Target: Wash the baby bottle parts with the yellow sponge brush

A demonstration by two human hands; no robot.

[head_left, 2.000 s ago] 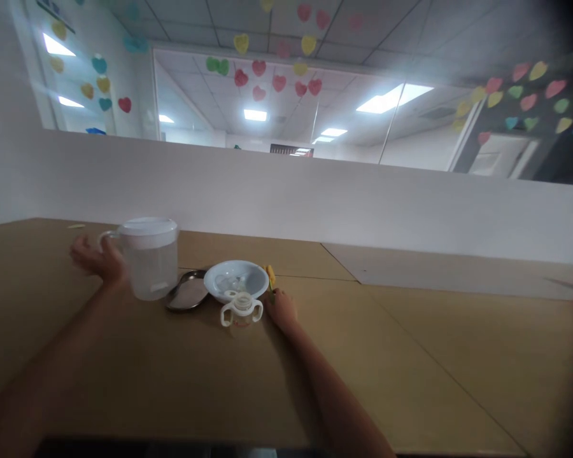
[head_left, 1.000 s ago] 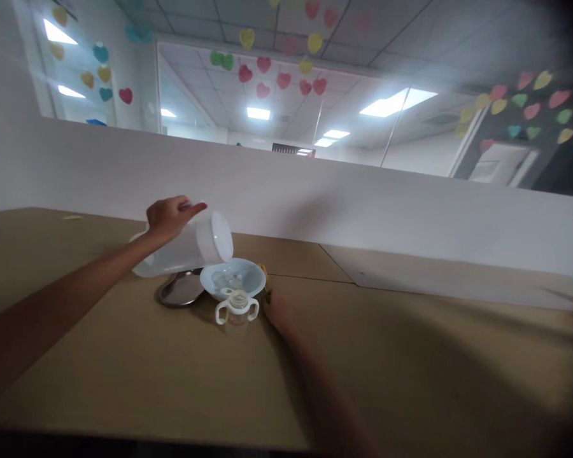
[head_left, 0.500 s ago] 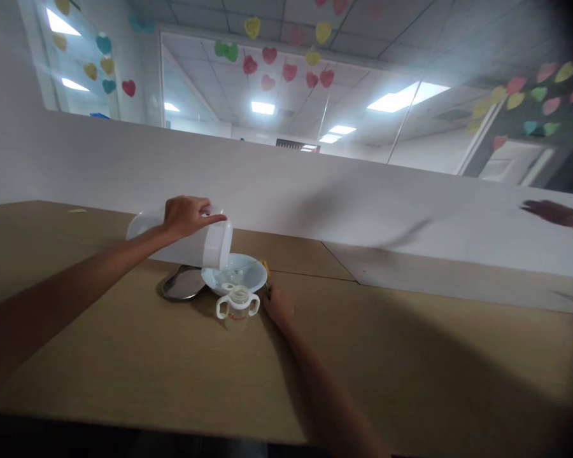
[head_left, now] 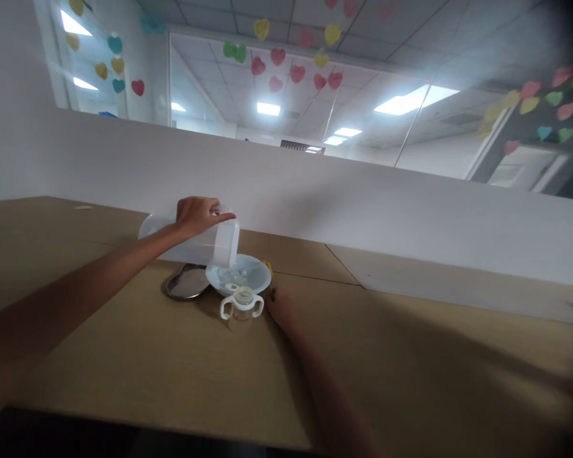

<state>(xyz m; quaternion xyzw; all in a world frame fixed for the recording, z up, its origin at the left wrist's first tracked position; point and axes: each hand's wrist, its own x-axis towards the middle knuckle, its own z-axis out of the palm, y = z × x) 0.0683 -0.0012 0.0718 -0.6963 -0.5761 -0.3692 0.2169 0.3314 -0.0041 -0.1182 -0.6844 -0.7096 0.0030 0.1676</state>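
My left hand is closed on the handle of a translucent white plastic pitcher. The pitcher is tipped on its side, its white end over a pale blue bowl. Small whitish, clear things lie in the bowl, too blurred to name. At the bowl's right edge, my right hand is closed round a slim yellow-and-green object, mostly hidden by the fingers and the bowl. In front of the bowl stands a clear baby bottle with two white handles and an open top.
Left of the bowl lies a shallow metal tray, partly under the pitcher. The wooden table runs back to a white wall with windows above it. A small pale scrap lies at the far left.
The view has shifted slightly, moving everything a little to the right. Another person's hand, seen at the right edge before, is out of view. Both my hands keep their holds.
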